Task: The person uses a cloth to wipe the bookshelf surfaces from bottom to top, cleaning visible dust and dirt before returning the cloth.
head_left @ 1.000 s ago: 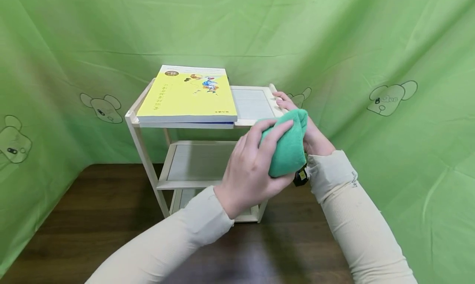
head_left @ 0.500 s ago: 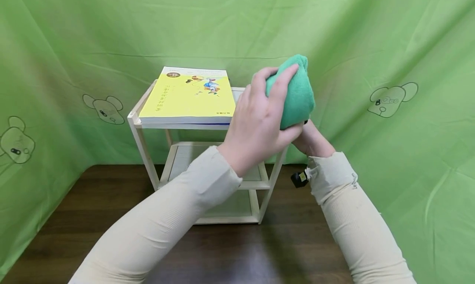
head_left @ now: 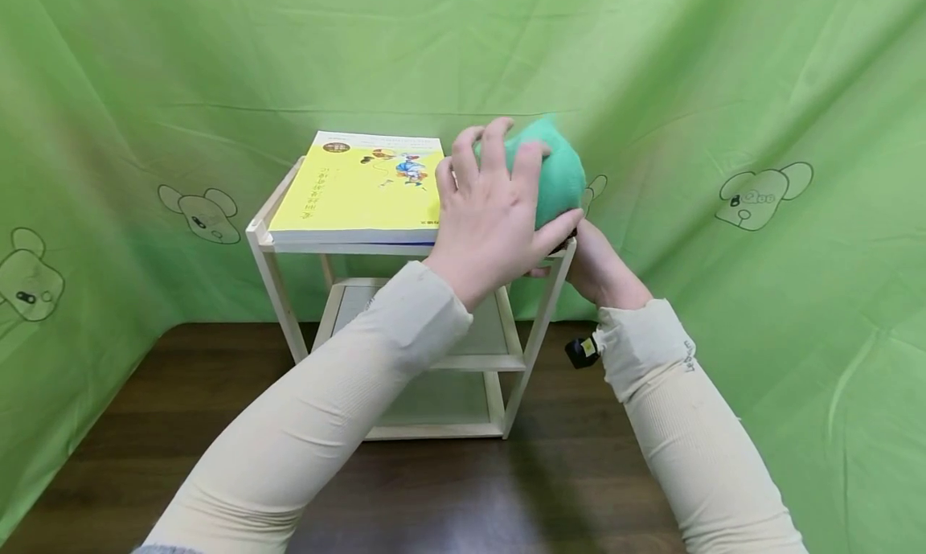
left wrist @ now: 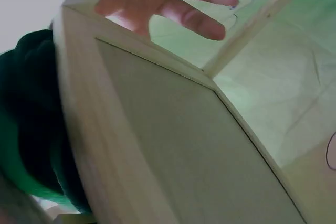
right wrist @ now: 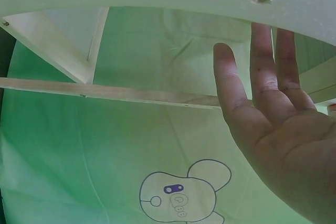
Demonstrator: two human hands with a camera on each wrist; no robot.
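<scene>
A bunched green cloth [head_left: 560, 176] is at the right end of the top shelf of a pale wooden rack [head_left: 538, 321]. My left hand [head_left: 488, 200] grips it from the left, thumb below and index finger over the top, the other fingers spread. In the left wrist view, the cloth [left wrist: 31, 124] shows dark green beside the shelf frame [left wrist: 115, 145]. My right hand [head_left: 608, 272] is at the rack's right side, below the top shelf's level. The right wrist view shows this hand [right wrist: 283, 124] palm up with fingers extended, fingertips by the frame's edge and nothing in its grasp.
A yellow-covered book [head_left: 362, 184] lies on top of another at the top shelf's left. Two lower shelves [head_left: 434, 401] sit beneath. Green curtain [head_left: 723, 96] with mouse drawings hangs close behind and at both sides, above a dark wooden floor [head_left: 615, 457].
The left hand lifted the green cloth from in front of the rack, then brought it left and slightly down to the top shelf's right end. The right hand left the shelf's side rail and dropped below it.
</scene>
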